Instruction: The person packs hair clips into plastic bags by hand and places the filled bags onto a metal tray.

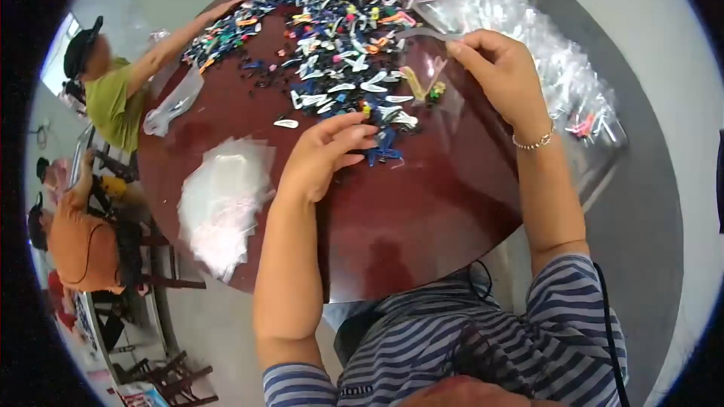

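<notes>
My right hand (501, 75) pinches the upper edge of a clear plastic bag (451, 102) between thumb and fingers. Inside the bag are a few hair clips (413, 83), yellow and pink, with a small green piece among them. My left hand (332, 152) reaches to the near edge of the pile, its fingers apart and close to blue hair clips (385, 147); whether a fingertip touches one I cannot tell. White, black and coloured snap hair clips (332, 45) form the large loose pile on the round dark red table (422, 211).
Flat empty clear bags (226, 196) lie stacked at the left. A heap of filled clear bags (520, 38) covers the right edge. Across the table, a person in a green shirt (113, 105) reaches into the pile, beside a crumpled plastic bag (177, 102). Other people sit farther left.
</notes>
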